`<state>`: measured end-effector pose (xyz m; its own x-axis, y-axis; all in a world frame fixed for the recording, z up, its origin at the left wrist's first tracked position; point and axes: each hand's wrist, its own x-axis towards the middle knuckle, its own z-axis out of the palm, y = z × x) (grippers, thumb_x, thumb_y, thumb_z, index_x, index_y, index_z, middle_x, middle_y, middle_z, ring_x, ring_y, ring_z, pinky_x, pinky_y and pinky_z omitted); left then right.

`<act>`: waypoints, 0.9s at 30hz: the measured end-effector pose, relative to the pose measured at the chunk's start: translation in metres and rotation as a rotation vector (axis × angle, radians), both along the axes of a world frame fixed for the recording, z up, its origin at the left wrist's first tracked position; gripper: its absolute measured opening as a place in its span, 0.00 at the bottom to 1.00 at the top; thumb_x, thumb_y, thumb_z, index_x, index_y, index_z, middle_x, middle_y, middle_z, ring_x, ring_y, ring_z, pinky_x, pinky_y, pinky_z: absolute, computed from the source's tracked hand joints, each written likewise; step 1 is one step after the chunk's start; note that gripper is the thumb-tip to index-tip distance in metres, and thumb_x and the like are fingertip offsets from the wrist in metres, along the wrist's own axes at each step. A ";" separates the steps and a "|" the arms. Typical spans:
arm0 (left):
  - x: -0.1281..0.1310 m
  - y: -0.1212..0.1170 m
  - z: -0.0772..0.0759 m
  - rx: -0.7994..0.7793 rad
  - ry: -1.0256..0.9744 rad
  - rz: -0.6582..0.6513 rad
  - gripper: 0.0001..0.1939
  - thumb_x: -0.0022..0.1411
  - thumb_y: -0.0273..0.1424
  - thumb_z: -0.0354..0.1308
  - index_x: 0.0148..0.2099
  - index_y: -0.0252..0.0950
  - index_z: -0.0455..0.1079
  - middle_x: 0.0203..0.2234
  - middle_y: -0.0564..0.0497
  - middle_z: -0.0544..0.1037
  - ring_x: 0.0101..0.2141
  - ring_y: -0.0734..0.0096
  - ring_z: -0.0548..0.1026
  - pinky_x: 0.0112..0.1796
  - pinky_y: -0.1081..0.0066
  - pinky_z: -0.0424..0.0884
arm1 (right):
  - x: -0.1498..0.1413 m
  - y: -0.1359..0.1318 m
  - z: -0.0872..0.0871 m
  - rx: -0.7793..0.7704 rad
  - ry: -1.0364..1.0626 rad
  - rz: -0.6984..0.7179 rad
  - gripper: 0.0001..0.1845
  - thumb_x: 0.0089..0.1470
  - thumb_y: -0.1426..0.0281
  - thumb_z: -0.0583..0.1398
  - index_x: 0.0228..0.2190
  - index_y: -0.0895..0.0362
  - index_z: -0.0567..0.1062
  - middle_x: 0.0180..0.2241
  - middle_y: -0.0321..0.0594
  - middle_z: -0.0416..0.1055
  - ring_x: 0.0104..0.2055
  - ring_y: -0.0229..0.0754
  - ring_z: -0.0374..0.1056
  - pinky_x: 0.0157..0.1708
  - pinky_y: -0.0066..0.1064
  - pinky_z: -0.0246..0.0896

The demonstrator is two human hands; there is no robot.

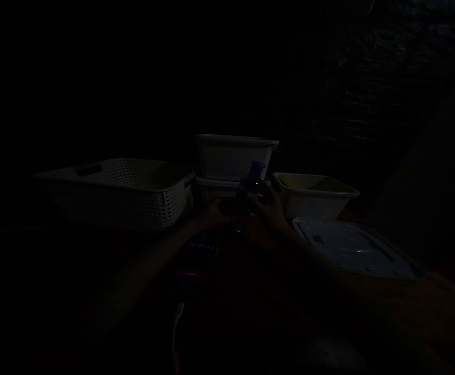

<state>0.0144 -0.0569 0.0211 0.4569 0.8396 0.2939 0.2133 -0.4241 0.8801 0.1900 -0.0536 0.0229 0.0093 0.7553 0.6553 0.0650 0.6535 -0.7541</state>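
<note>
The scene is very dark. A clear plastic bottle (246, 188) with a blue cap (257, 167) stands slightly tilted between my hands, over the table. My right hand (271, 209) wraps its fingers round the bottle's right side. On the other side, my left hand (214, 212) closes against the lower part of the bottle, with its fingertips lost in shadow. Close below my left hand lies a phone (201, 252) showing a running-time display.
At left stands a white perforated basket (133, 200). Behind the bottle, one white tub (231, 159) is stacked on another. Right of them is an open white tub (309, 203) with something yellowish inside. A flat lid (352, 247) lies before it. A white cable (177, 317) runs near the phone.
</note>
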 end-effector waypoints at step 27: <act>-0.001 0.002 -0.005 0.041 0.141 -0.048 0.22 0.46 0.34 0.67 0.46 0.37 0.72 0.42 0.46 0.78 0.41 0.62 0.76 0.44 0.60 0.71 | -0.004 0.000 -0.011 -0.026 -0.071 0.024 0.27 0.40 0.57 0.66 0.41 0.56 0.71 0.44 0.43 0.71 0.45 0.47 0.69 0.42 0.38 0.67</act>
